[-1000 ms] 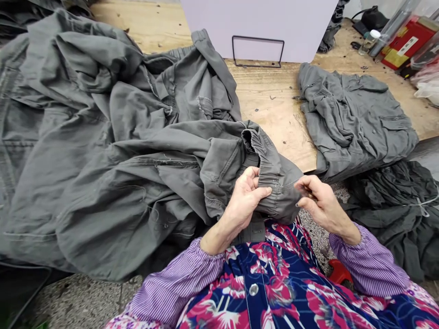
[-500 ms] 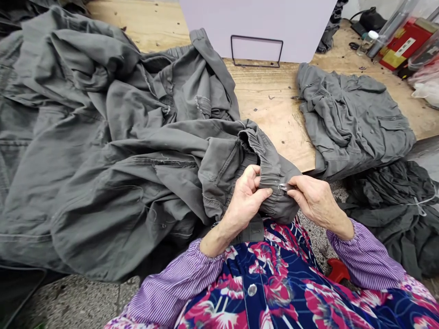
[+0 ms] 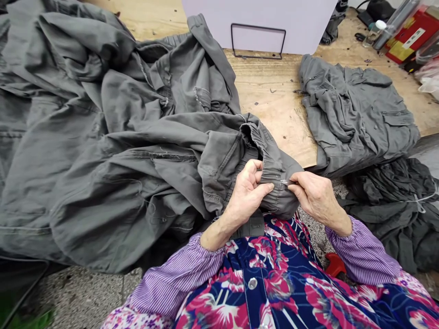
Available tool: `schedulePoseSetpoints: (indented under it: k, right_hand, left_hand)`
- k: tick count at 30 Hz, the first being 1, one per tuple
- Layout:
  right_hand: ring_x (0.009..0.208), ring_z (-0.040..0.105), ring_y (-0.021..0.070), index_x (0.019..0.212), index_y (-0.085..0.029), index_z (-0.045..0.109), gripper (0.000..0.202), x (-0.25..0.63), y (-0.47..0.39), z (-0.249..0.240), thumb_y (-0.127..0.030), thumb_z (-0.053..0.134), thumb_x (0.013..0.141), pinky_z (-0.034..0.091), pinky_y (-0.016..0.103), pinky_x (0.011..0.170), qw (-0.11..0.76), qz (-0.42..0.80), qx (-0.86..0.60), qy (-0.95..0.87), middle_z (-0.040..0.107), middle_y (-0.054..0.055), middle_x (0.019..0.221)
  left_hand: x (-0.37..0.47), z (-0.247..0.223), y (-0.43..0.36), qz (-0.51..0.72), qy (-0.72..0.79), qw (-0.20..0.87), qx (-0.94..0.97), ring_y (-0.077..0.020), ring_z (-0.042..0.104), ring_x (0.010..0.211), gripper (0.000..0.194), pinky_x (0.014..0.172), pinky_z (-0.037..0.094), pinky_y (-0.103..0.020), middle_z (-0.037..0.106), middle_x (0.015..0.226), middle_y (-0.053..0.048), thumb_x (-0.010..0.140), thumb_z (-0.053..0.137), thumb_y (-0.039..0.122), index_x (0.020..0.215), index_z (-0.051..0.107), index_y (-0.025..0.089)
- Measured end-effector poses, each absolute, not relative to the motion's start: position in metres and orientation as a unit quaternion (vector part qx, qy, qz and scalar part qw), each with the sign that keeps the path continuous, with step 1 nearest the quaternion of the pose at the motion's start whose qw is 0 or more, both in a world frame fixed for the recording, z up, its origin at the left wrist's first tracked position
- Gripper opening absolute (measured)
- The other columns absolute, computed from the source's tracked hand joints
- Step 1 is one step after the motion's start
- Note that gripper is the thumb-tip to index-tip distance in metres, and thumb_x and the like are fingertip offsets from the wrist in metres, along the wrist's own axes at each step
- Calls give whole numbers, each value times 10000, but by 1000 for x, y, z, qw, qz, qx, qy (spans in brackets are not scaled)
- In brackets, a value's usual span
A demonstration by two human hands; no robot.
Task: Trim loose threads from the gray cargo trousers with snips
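Grey cloth trousers (image 3: pixel 164 183) lie bunched at the table's front, with their gathered elastic waistband (image 3: pixel 270 169) lifted in front of my apron. My left hand (image 3: pixel 245 194) grips the waistband edge, thumb on the outside and fingers curled inside the opening. Just to its right, my right hand (image 3: pixel 315 194) is closed in a pinch, thumb against forefinger. From that pinch a small metal tool with pointed tips (image 3: pixel 284 182) reaches to pale threads on the gathered cloth. Most of the tool is hidden in the fingers, so its exact kind does not show.
More grey garments (image 3: pixel 85 50) heap up at the left. Folded grey trousers (image 3: pixel 360 114) lie on the wooden table (image 3: pixel 274 100) at right, above a tied dark bundle (image 3: pixel 394 205). A pale board (image 3: pixel 257 18), a small bottle (image 3: pixel 375 34) and a red box (image 3: pixel 408 36) stand behind.
The view has tilted slightly, so the table things sit higher. My left hand keeps its hold. The right hand's tool tips, spread apart before, now show as one narrow blurred tip on the cloth.
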State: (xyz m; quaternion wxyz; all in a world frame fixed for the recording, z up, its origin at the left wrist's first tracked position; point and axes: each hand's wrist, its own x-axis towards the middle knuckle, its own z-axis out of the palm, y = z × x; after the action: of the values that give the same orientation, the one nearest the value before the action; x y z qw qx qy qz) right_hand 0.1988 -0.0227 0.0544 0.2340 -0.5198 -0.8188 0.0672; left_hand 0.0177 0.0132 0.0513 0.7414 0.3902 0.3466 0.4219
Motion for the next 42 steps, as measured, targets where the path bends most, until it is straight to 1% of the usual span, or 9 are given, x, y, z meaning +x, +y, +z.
schedulePoseSetpoints:
  k: [5, 15, 25, 28, 31, 33, 35, 37, 42]
  right_hand:
    - [684, 542, 158, 890, -171, 528, 109, 200, -26, 55, -230, 439, 909, 398, 268, 630, 268, 71, -501, -820, 590, 45, 753]
    - [718, 500, 175, 867, -138, 539, 156, 195, -31, 60, -250, 439, 912, 361, 286, 626, 164, 2, -465, -870, 575, 67, 776]
    - [662, 459, 164, 829, -146, 535, 157, 189, -31, 55, -261, 461, 905, 339, 288, 594, 157, -11, -460, -874, 533, 41, 696]
    - [664, 494, 152, 883, -156, 523, 132, 187, -35, 56, -264, 453, 912, 372, 272, 585, 226, 77, -456, -858, 541, 33, 714]
    - [689, 547, 136, 1002, -184, 488, 153, 191, -41, 62, -286, 390, 941, 435, 256, 602, 363, 231, -444, -786, 566, 33, 801]
    - [713, 566, 140, 1041, -198, 482, 163, 197, -43, 68, -293, 396, 940, 452, 260, 611, 402, 243, -450, -759, 577, 39, 840]
    - [710, 562, 145, 1016, -191, 501, 138, 202, -40, 71, -274, 453, 916, 439, 261, 610, 365, 172, -467, -787, 582, 40, 822]
    - [697, 548, 149, 960, -172, 517, 105, 203, -37, 70, -251, 481, 902, 417, 266, 612, 276, 100, -476, -829, 582, 41, 787]
    - [696, 510, 169, 877, -151, 521, 174, 194, -34, 65, -283, 420, 927, 367, 285, 615, 119, 24, -464, -878, 565, 48, 745]
  left_hand:
    - [19, 51, 15, 424, 357, 749, 362, -90, 563, 576, 272, 562, 461, -198, 618, 697, 31, 650, 598, 79, 866, 471, 185]
    - [21, 48, 19, 416, 385, 751, 338, -88, 547, 543, 290, 517, 449, -193, 597, 663, 41, 614, 566, 65, 846, 439, 185]
    - [24, 46, 20, 411, 386, 751, 345, -79, 534, 554, 287, 532, 436, -185, 585, 666, 43, 600, 574, 73, 833, 444, 179]
    - [26, 42, 20, 413, 390, 743, 352, -69, 527, 565, 279, 543, 429, -172, 591, 675, 42, 590, 558, 50, 816, 451, 173]
    - [25, 38, 22, 419, 415, 733, 338, -75, 535, 566, 296, 543, 431, -176, 587, 661, 47, 564, 552, 41, 806, 445, 175]
    - [24, 36, 23, 422, 420, 733, 329, -81, 547, 575, 304, 561, 442, -186, 593, 670, 44, 556, 555, 48, 810, 447, 175]
    - [22, 36, 23, 425, 412, 737, 326, -83, 553, 582, 300, 581, 451, -195, 597, 680, 39, 558, 561, 58, 812, 450, 175]
    - [21, 38, 23, 425, 406, 740, 327, -81, 548, 572, 292, 581, 451, -197, 591, 668, 42, 568, 563, 63, 811, 447, 175]
    - [22, 41, 23, 422, 405, 741, 329, -81, 531, 541, 295, 544, 446, -196, 581, 634, 48, 581, 557, 60, 820, 431, 180]
